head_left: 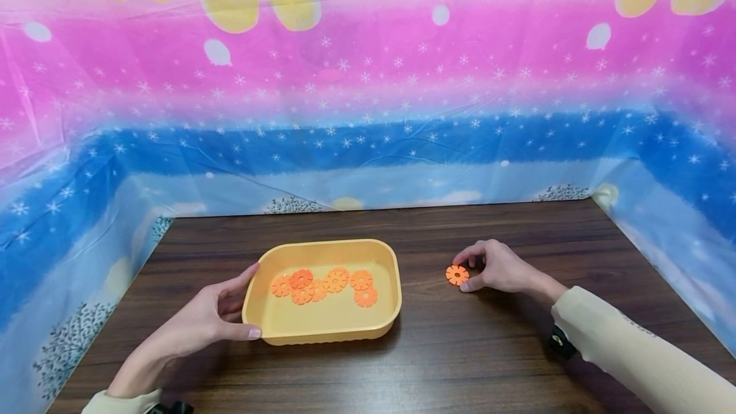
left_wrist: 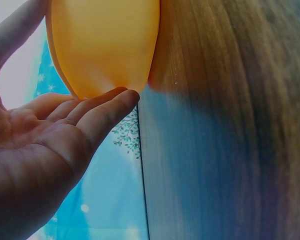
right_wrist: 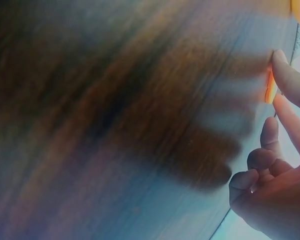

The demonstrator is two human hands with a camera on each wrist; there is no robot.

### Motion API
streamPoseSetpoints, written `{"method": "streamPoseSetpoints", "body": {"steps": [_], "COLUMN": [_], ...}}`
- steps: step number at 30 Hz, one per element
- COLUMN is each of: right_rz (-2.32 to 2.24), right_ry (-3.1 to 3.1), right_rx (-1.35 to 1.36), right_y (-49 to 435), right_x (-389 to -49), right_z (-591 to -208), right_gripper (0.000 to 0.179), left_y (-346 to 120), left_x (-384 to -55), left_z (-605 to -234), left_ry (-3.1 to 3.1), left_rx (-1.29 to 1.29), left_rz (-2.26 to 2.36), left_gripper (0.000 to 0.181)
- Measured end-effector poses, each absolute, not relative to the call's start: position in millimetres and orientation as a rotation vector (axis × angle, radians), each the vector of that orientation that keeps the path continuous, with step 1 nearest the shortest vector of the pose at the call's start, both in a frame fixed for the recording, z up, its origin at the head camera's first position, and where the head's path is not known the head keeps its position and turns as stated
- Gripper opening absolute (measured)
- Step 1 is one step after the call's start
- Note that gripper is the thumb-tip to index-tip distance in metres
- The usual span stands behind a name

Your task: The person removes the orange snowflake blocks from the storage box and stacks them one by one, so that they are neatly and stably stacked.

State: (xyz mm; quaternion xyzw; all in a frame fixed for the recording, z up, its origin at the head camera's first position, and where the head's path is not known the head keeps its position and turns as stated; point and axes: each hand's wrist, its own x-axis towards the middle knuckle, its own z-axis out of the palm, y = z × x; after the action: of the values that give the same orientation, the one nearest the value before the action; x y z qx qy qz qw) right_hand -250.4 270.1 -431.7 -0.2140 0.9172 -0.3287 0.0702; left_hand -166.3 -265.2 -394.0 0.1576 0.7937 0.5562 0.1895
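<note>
My left hand (head_left: 198,319) is spread, touching the left end of the yellow tray (head_left: 322,322). To the right of this tray, my right hand (head_left: 501,268) pinches one notched orange disc (head_left: 451,276).

I record a curtained tabletop booth, building type indeterminable: a dark wood-grain table (head_left: 489,363) before me, snowflake-printed cloth (head_left: 368,98) hung around it from nine through twelve to three o'clock.

- Yellow tray (left_wrist: 105,45): cut off by left wrist view's top edge.
- Orange discs (head_left: 303,299) in tray: overlapping, some partly hidden.
- Tabletop (right_wrist: 115,125): blurred in right wrist view.
- Sleeve print (head_left: 638,325): too small to read.
</note>
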Motion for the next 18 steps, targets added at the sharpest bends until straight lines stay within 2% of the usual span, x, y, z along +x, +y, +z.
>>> {"method": "streamPoseSetpoints", "body": {"steps": [18], "right_rz": [-0.995], "right_ry": [2.763], "right_rx": [-0.635], "right_y": [269.8], "right_x": [-248.2], "right_z": [-430.3], "right_gripper": [0.038], "left_y": [-264.5], "left_x": [-166.0], "left_z": [-394.8], "left_ry": [2.215], "left_rx": [0.416], "left_rz": [1.577], "left_gripper": [0.112]}}
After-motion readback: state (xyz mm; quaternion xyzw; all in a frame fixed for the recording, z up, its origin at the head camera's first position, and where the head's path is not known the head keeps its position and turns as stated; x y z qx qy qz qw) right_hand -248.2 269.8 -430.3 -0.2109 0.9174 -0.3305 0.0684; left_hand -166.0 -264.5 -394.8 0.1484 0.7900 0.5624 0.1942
